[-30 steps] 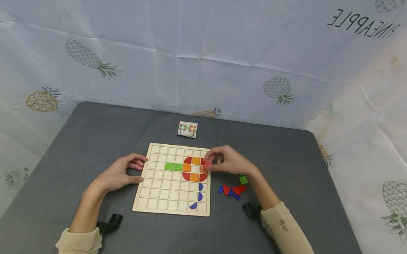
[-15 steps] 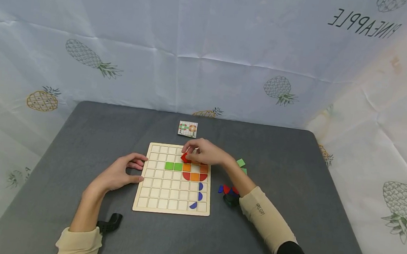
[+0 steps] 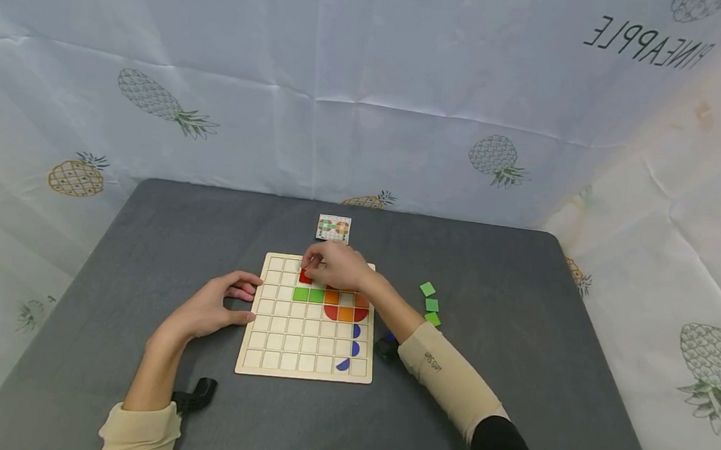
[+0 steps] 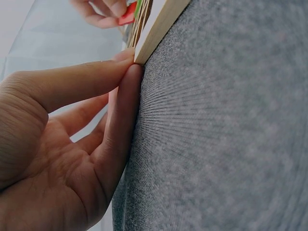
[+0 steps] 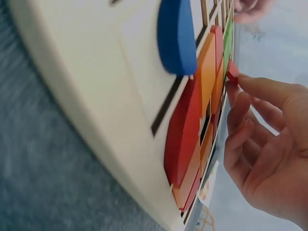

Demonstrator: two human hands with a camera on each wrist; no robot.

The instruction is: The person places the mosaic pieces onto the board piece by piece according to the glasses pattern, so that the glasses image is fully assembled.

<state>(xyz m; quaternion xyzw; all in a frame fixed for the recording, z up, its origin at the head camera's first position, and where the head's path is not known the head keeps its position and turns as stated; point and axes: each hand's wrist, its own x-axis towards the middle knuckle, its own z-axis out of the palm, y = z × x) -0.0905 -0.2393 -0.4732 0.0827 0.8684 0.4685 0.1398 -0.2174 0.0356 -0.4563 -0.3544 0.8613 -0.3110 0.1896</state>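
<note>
Piece (image 3: 305, 277), red, part-hidden in pinching right hand (image 3: 339, 266); spread left hand (image 3: 207, 306) against board (image 3: 277, 343)

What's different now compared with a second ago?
The right hand has moved left across the board and slightly away from the person, carrying the red piece it was already pinching. It is now just beyond the two green squares. Nothing has visibly been let go. The left hand still touches the board's left edge; the board and picture card stayed put.
</note>
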